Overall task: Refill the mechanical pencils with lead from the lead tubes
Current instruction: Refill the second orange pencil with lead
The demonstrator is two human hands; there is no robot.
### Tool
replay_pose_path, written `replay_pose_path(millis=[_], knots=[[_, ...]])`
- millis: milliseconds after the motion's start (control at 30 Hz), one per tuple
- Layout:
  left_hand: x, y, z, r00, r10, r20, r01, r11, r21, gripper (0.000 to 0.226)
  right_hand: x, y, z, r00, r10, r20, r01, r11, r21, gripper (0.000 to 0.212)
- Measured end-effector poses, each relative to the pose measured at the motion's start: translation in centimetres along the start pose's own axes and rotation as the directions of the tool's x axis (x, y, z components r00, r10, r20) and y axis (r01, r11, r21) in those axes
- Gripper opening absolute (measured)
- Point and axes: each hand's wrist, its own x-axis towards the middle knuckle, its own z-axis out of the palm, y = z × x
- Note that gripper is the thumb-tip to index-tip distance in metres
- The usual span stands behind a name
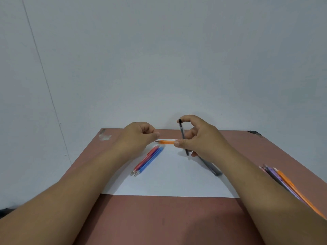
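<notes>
My right hand [200, 137] grips an orange mechanical pencil [166, 142] under the thumb, lying level with its tip pointing left. The same hand's fingers hold a slim dark lead tube [182, 133] upright, its black cap at the top. My left hand [141, 135] hovers just left of the pencil tip with fingers curled and thumb meeting forefinger; whether it pinches a lead is too small to tell. A red pencil [145, 160] and blue pencils [151, 160] lie side by side on the white paper [169, 183]. A grey tube or pencil [210, 167] lies under my right wrist.
The paper lies on a reddish-brown table [159, 220] that stands against a pale wall. Several more pencils, purple and orange [290, 186], lie at the table's right edge, partly hidden by my right forearm. A scuffed patch [104, 136] marks the far left corner.
</notes>
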Motion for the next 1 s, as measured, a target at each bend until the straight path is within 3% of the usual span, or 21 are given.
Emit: replay_pose_path(millis=[300, 467, 667, 900, 1000], knots=[[0.2, -0.3, 0.1, 0.999, -0.002, -0.041, 0.004, 0.999, 0.054, 0.016, -1.0, -1.7, -0.1, 0.988, -0.018, 0.153, 0.021, 1.000, -0.016, 0.056], [0.1, -0.4, 0.0, 0.999, 0.015, -0.046, -0.013, 0.999, 0.038, 0.017, -1.3, -2.1, 0.1, 0.972, -0.036, 0.231, 0.041, 0.999, -0.018, 0.022], [0.2, -0.5, 0.2, 0.998, 0.029, -0.053, -0.026, 0.998, 0.059, 0.017, -1.4, -1.9, 0.3, 0.900, -0.009, 0.437, 0.109, 0.973, -0.206, 0.018], [0.3, -0.6, 0.3, 0.998, 0.031, -0.046, -0.029, 0.999, 0.031, 0.017, -1.3, -1.7, 0.1, 0.896, 0.007, 0.444, 0.127, 0.954, -0.271, 0.016], [0.2, -0.5, 0.5, 0.998, 0.039, -0.044, -0.038, 0.998, 0.041, 0.018, -1.0, -1.3, 0.1, 0.932, 0.018, 0.361, 0.121, 0.926, -0.358, 0.015]])
